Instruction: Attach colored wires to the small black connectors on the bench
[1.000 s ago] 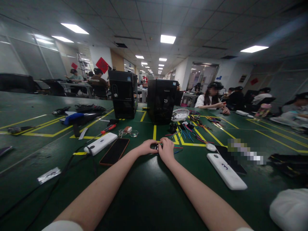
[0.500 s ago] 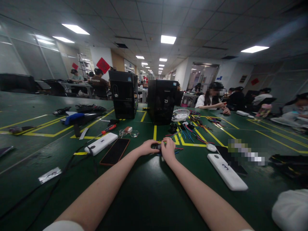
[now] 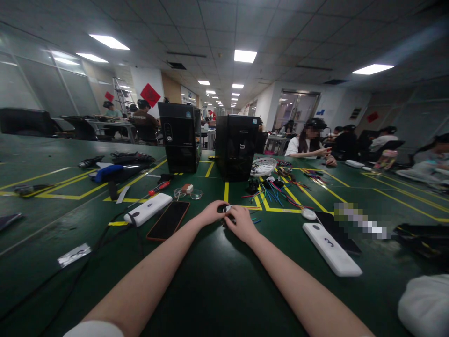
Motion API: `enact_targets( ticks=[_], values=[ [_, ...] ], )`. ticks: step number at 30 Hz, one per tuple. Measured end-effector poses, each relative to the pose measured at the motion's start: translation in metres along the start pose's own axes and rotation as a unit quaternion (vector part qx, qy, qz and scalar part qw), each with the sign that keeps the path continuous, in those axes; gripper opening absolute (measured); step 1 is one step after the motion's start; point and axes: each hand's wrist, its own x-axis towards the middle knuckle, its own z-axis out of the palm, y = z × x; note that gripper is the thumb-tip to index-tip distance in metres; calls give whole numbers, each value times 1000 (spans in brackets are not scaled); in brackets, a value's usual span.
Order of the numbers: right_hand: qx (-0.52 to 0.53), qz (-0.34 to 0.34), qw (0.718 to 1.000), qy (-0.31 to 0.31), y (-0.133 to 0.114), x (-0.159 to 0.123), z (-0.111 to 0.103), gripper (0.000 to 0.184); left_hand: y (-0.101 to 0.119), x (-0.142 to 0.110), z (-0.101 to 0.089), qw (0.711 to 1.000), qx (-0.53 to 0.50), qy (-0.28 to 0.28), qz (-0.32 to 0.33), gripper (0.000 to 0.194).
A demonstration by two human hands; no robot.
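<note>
Near the middle of the green table, my left hand (image 3: 213, 213) and my right hand (image 3: 242, 222) meet around a small black-and-white part with coloured wires (image 3: 228, 208). Both hands are closed, fingertips on the part from either side. My fingers cover most of it, so its exact kind does not show. Blue and green wire ends (image 3: 257, 220) stick out to the right of my right hand. Left of my left hand lies a dark phone with an orange edge (image 3: 169, 220). Beyond my hands, more small black parts with coloured wires (image 3: 270, 187) lie on the table.
Two black computer cases (image 3: 235, 150) stand ahead. A white basket (image 3: 264, 166) sits beside the right one. Glasses (image 3: 194, 193), a red screwdriver (image 3: 159, 187) and a white power bank (image 3: 149, 209) lie left; another power bank (image 3: 331, 250) lies right. A person (image 3: 308, 145) sits across the table.
My right hand has turned, its fingers now reaching further left over the part. The wires have shifted, with blue and green ends now showing lower on the right.
</note>
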Motion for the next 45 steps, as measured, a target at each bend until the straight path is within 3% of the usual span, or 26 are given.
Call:
enact_targets(
  ticks=[4,10,40,45],
  values=[
    [-14,69,996,59,15,4,-3,18,3,-3,-2,999,-5,-39,11,40],
    [-7,112,993,26,33,5,1,12,4,-5,-5,999,-10,-49,-3,44],
    [52,110,991,49,29,6,3,11,7,-4,-2,999,23,-49,4,42],
    [90,146,980,99,34,6,3,13,8,-4,-1,999,29,-45,0,42]
  ],
)
